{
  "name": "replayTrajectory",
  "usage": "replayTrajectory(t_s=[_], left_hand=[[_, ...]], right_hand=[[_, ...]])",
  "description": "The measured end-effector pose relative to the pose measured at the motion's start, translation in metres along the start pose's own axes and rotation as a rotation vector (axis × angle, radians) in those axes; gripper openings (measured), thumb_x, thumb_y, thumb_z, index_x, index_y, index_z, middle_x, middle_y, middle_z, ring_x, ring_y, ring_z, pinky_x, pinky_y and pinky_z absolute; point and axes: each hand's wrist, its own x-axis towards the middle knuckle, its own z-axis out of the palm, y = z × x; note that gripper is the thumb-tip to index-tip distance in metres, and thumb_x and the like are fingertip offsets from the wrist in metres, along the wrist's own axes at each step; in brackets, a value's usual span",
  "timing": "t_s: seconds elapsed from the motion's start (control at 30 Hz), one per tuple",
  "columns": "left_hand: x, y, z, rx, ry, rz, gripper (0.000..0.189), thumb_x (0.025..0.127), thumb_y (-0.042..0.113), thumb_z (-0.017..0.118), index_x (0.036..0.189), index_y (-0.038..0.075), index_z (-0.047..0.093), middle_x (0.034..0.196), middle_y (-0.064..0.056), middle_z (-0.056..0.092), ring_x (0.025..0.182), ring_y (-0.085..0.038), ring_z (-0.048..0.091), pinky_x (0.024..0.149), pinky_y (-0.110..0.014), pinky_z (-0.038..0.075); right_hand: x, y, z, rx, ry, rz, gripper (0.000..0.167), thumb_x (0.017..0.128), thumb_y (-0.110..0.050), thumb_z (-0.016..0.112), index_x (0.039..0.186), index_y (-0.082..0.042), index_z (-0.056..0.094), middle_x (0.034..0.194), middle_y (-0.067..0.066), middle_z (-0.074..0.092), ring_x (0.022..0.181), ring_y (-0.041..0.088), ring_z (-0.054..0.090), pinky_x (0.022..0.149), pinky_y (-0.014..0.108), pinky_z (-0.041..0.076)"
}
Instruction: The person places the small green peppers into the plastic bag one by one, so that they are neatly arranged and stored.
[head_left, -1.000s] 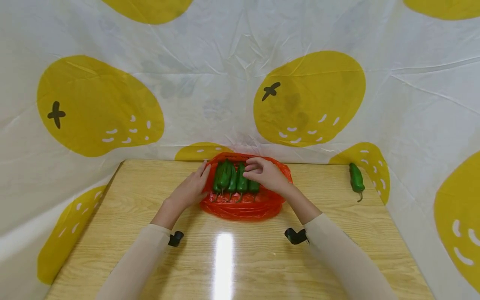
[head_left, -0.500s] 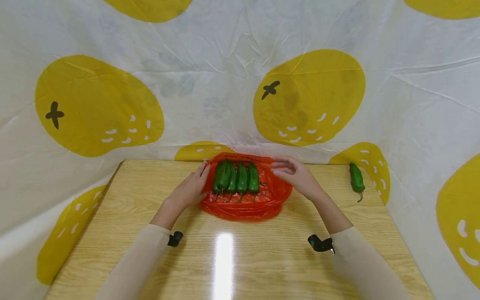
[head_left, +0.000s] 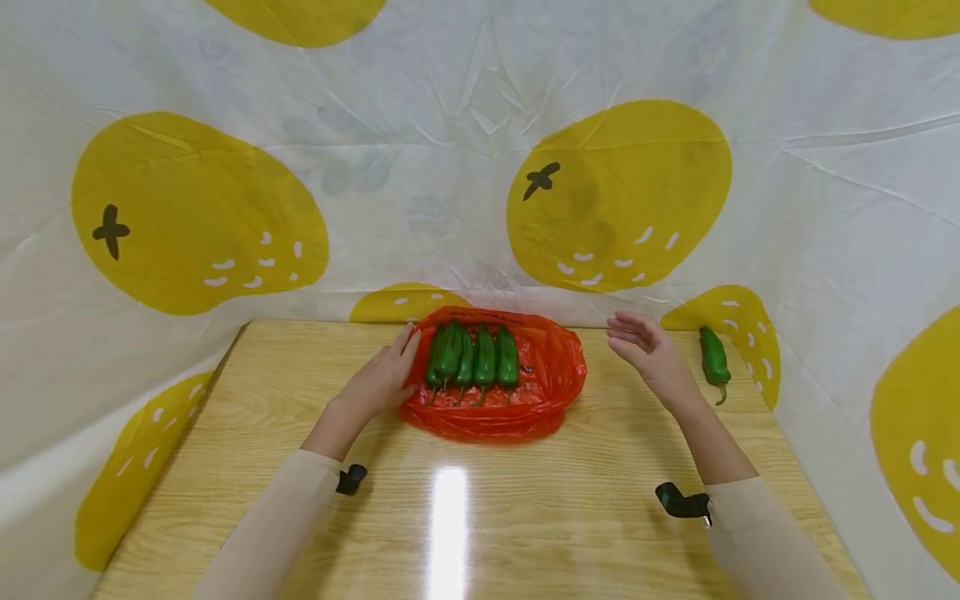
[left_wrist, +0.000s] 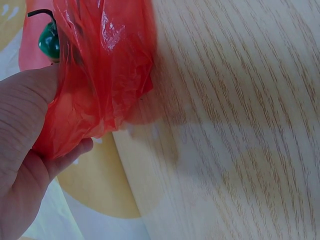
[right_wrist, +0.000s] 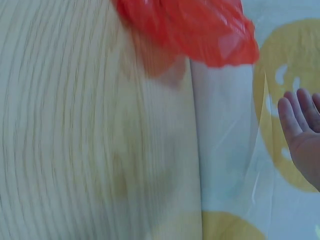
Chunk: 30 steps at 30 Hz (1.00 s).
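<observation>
A red plastic bag (head_left: 558, 358) lies spread with its mouth up near the table's back edge. Several green chili peppers (head_left: 484, 358) sit inside it in a row, stems toward me. My left hand (head_left: 378, 379) holds the bag's left side; in the left wrist view the thumb is inside the bag (left_wrist: 107, 65) and a finger outside, with one pepper (left_wrist: 49, 41) partly showing. Right of the bag, my right hand (head_left: 654, 357) is in the air, fingers extended and holding nothing. One more green chili pepper (head_left: 714, 356) lies on the table beyond it to the right.
The wooden table (head_left: 525, 517) has a bright light reflection near the front. A white sheet (head_left: 420, 208) printed with yellow fruit hangs behind the table and along both sides.
My right hand has moved right, from above the peppers, past the bag's right side, toward the lone pepper. The left hand stays on the bag.
</observation>
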Motion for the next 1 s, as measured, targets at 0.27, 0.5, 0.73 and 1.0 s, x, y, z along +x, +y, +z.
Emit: replayTrajectory(t_s=[0.27,0.5,0.73,1.0], left_hand=[[-0.002,-0.002,-0.001,0.003,0.01,0.009,0.094,0.088,0.018,0.083,0.159,-0.01,0.026,0.166,-0.032,0.022,0.131,-0.048,0.056,0.11,-0.055,0.048],[-0.001,-0.002,0.001,0.005,0.006,0.029,0.095,0.089,0.018,0.083,0.159,-0.01,0.025,0.166,-0.033,0.022,0.135,-0.045,0.054,0.111,-0.058,0.046],[0.0,-0.002,0.003,0.001,-0.004,0.017,0.096,0.089,0.018,0.083,0.159,-0.01,0.023,0.165,-0.033,0.023,0.132,-0.047,0.055,0.111,-0.057,0.047],[-0.001,-0.002,0.003,-0.006,0.005,0.017,0.097,0.087,0.017,0.084,0.159,-0.011,0.024,0.165,-0.033,0.024,0.127,-0.05,0.058,0.109,-0.056,0.049]], right_hand=[[-0.011,0.017,-0.038,-0.214,0.186,0.07,0.065,0.102,-0.027,0.067,0.157,-0.005,0.041,0.151,0.006,0.053,0.135,0.013,0.053,0.101,0.009,0.047],[-0.02,0.039,-0.079,-0.349,0.267,0.234,0.078,0.102,-0.044,0.062,0.163,-0.009,0.029,0.165,0.019,0.035,0.15,0.034,0.038,0.107,0.009,0.042],[-0.024,0.057,-0.107,-0.482,0.31,0.307,0.086,0.102,-0.051,0.059,0.163,-0.002,0.023,0.167,0.027,0.025,0.15,0.048,0.03,0.119,0.049,0.039],[-0.023,0.073,-0.128,-0.664,0.263,0.357,0.094,0.101,-0.056,0.056,0.165,-0.002,0.014,0.167,0.035,0.006,0.146,0.061,0.023,0.111,0.076,0.029]])
